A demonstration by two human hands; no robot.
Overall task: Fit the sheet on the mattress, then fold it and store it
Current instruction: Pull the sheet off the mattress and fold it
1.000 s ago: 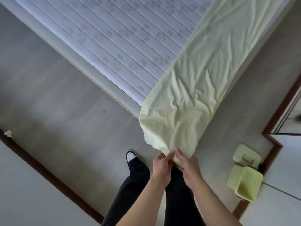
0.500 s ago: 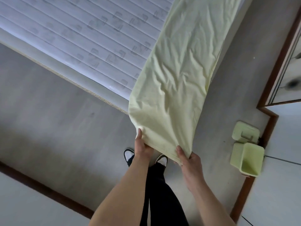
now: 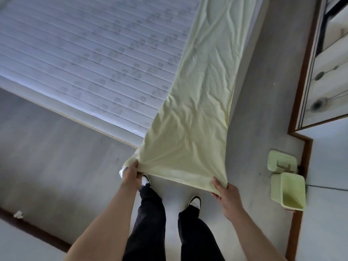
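A pale yellow sheet (image 3: 197,102), folded into a long strip, lies along the right side of the quilted white mattress (image 3: 90,53) and hangs off its near corner. My left hand (image 3: 131,175) grips the strip's near left corner. My right hand (image 3: 225,191) grips the near right corner. The near edge is stretched taut between them above the floor, in front of my feet.
Grey floor (image 3: 56,157) runs around the mattress. A pale green bin (image 3: 288,191) and its lid (image 3: 281,161) lie at the right by a brown skirting board. A wooden cabinet (image 3: 327,72) stands at the far right. A white scrap (image 3: 18,214) lies at the left wall.
My hands, close together on the sheet's end a second ago, have moved apart to its two corners. The end is now spread wide and pulled taut toward me.
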